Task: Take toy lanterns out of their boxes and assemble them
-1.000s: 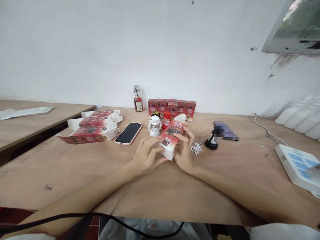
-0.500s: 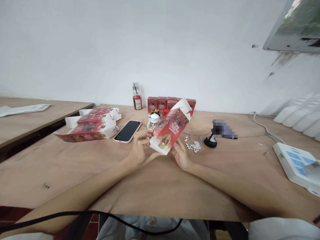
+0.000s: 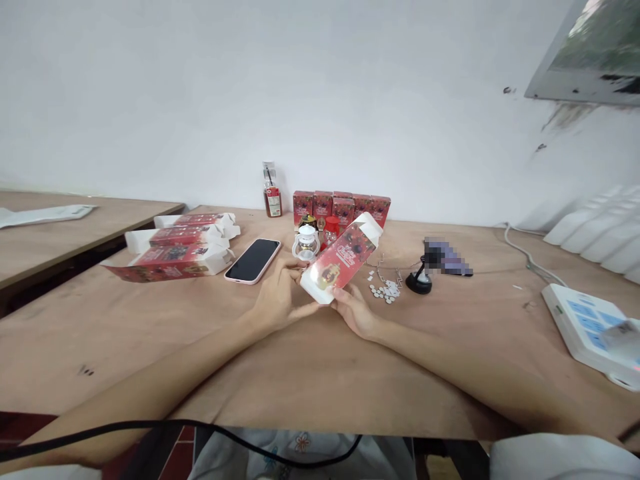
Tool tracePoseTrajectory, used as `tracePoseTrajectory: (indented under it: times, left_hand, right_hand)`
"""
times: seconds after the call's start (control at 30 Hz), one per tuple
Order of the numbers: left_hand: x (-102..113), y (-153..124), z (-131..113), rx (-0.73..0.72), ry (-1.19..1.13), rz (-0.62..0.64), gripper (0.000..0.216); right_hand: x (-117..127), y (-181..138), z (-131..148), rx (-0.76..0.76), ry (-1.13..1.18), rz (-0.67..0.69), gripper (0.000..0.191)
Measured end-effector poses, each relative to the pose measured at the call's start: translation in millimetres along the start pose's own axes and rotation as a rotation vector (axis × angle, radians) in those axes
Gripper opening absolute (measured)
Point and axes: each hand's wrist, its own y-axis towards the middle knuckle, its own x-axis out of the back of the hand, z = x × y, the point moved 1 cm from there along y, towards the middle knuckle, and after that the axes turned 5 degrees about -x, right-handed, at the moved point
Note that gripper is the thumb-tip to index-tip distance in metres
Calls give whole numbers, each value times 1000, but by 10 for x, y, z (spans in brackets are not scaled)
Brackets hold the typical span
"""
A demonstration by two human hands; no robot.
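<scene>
Between my hands a red Christmas gift box (image 3: 345, 255) is tilted, its far end raised to the right with white flaps sticking out there. My left hand (image 3: 278, 297) grips the near left edge, fingers bent against it. My right hand (image 3: 356, 312) holds the lower right side, its thumb lying on the printed face near the bottom. Just behind the box stand a small white lantern (image 3: 307, 243), a red lantern (image 3: 331, 227) and a dark gold one (image 3: 309, 221).
Several closed red boxes (image 3: 303, 203) line the wall beside a bottle (image 3: 273, 199). At left lie several unfolded boxes (image 3: 173, 261) and a phone (image 3: 253, 260). Rightward are button cells (image 3: 385, 292), a black stand (image 3: 419, 283) and a white power strip (image 3: 590, 327). A black cable (image 3: 225, 435) crosses in front.
The box has turned and tipped lower, so the lanterns behind it show more. My right thumb has come onto its printed face.
</scene>
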Motion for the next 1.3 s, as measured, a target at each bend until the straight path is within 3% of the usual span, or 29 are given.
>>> tracePoseTrajectory:
  times: [0.13,0.4,0.5,0.6,0.73,0.87,1.1,1.2,1.3]
  left_hand:
    - [25,24,-5,-14,82,26,38]
    - [29,43,10,-78,165,50,18]
    - [47,60,-1,-131,60,59,18]
    - [66,73,-31,-203,-73,67,32]
    - [65,72,-85,-267,-150,72,42]
    - [37,58,-121,-332,-20,21,35]
    - [14,61,-132,-314,184,12,20]
    - [17,73,-143,-292,213,46,8]
    - [8,78,-135,-235,201,108,12]
  right_hand:
    - [-33,-74,-7,163,-146,-223,48]
    - [-76,-100,42,293,-246,-401,44]
    - [-60,-97,50,284,-290,-399,42]
    - [-19,-116,-4,271,-298,-392,42]
    - [44,-113,-133,228,-189,-378,42]
    - [30,-86,-168,194,-35,-314,35]
    - [-54,-123,-42,200,60,-350,31]
    - [-69,-150,-18,205,50,-332,32]
    - [-88,-174,4,220,8,-313,33]
